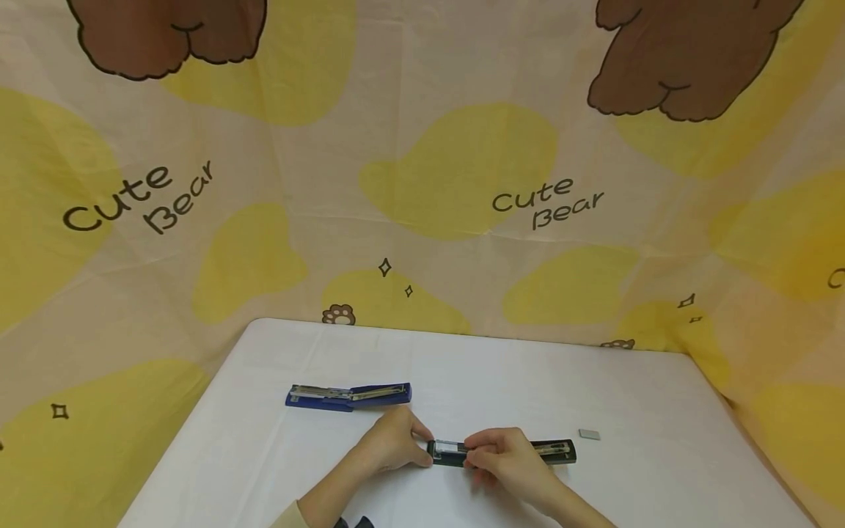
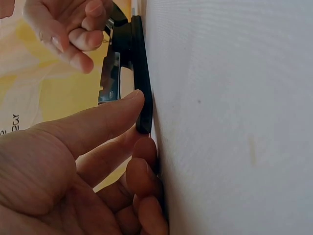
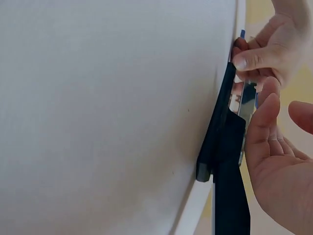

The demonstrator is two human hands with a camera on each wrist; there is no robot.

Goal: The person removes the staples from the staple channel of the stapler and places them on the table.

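A black stapler (image 1: 556, 451) lies folded wide open on the white table, its metal magazine (image 2: 110, 78) raised a little from the base. My left hand (image 1: 394, 442) pinches the base's left end between thumb and fingers. Over the middle of the stapler is my right hand (image 1: 513, 463), its fingers beside the magazine. In the right wrist view the thumb and bent fingers of that hand (image 3: 279, 166) stand apart, with nothing visible between them.
Farther back on the left, a blue stapler (image 1: 379, 394) lies opened out. A small grey strip (image 1: 589, 434), which looks like staples, rests to the right of the black stapler. A bear-print cloth (image 1: 455, 169) hangs behind the table (image 1: 528, 374). Something dark shows at the bottom edge.
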